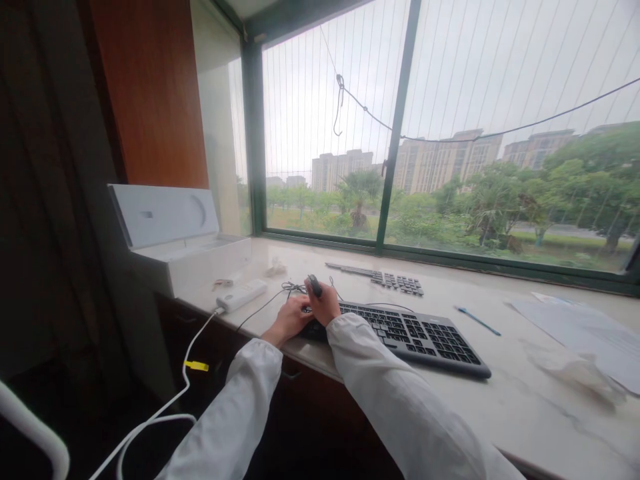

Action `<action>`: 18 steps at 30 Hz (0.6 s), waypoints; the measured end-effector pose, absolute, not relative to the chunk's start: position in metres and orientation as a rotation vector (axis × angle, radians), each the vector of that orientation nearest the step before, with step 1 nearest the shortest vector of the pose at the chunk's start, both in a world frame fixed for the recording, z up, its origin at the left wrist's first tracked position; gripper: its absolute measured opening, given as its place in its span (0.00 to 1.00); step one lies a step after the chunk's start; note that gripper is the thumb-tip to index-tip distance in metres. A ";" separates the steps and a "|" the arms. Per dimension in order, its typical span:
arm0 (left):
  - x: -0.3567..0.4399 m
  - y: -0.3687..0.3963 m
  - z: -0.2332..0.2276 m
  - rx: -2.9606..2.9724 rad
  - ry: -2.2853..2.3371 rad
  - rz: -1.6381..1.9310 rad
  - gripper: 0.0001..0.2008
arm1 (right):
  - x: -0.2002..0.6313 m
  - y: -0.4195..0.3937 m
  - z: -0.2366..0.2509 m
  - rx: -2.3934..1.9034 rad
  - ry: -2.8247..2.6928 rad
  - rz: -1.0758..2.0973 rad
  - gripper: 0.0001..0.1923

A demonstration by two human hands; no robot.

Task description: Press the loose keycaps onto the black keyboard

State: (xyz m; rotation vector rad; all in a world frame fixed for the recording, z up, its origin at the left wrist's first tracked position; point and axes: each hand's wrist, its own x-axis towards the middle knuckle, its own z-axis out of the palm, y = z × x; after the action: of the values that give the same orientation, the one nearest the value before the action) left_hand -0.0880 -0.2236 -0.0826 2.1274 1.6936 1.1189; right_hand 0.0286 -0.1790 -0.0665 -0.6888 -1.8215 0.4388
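- Up close at the window-side worktop (500,407), we see both of our hands gathered at the left end of the black keyboard (407,333), sleeves in white reaching forward together.
- Our right hand (325,305) pinches a small dark mouse (315,285), lifting it clear of the stone just behind the keyboard's left corner; we judge it is held up so its thin cable (273,301) can hang free rather than drag.
- Our left hand (291,320) lies curled just left of the keyboard, fingers bent toward the bundled cable; whether it actually grips the cable we cannot tell.
- So the mouse sits above and slightly behind both hands, touching only the right one, with the left hand just below and beside it.
- Left of the keyboard rests a white power strip (241,295), its white cord (185,373) dropping off the worktop's edge, apparently parked near the edge so the cord can hang down.
- Farther left of the keyboard stands an opened white box (180,247), lid tipped back against the wall.
- Behind the keyboard lies a second, slimmer keyboard (385,278); to the right lie a blue pen (477,321) and some papers (585,337).
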 end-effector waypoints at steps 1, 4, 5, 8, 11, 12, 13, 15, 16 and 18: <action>-0.088 -0.223 -0.082 2.142 1.661 1.125 0.10 | 0.029 -0.179 -0.067 -0.682 -1.822 0.438 0.19; -0.090 -0.221 -0.081 2.192 1.488 1.127 0.08 | 0.029 -0.179 -0.068 -0.676 -1.829 0.424 0.17; -0.090 -0.220 -0.080 2.194 1.447 1.132 0.08 | 0.029 -0.180 -0.068 -0.680 -1.832 0.416 0.16; -0.091 -0.220 -0.080 2.173 1.411 1.192 0.07 | 0.029 -0.180 -0.069 -0.697 -1.838 0.385 0.15; -0.091 -0.221 -0.081 2.160 1.411 1.219 0.07 | 0.029 -0.181 -0.069 -0.699 -1.870 0.357 0.15; -0.091 -0.221 -0.081 2.151 1.424 1.210 0.07 | 0.029 -0.181 -0.069 -0.699 -1.884 0.351 0.15; -0.091 -0.221 -0.081 2.139 1.445 1.198 0.08 | 0.029 -0.182 -0.069 -0.699 -1.898 0.348 0.15; -0.091 -0.220 -0.082 2.104 1.494 1.173 0.08 | 0.029 -0.182 -0.069 -0.698 -1.915 0.345 0.15; -0.091 -0.220 -0.082 2.086 1.516 1.161 0.08 | 0.029 -0.182 -0.069 -0.698 -1.918 0.344 0.15; -0.090 -0.219 -0.081 2.051 1.547 1.131 0.08 | 0.029 -0.181 -0.070 -0.698 -1.919 0.342 0.15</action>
State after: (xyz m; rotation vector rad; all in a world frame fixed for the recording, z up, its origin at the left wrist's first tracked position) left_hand -0.0903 -0.2187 -0.0808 2.0513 1.5471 1.1307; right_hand 0.0294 -0.1812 -0.0696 -0.6981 -1.9190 0.3416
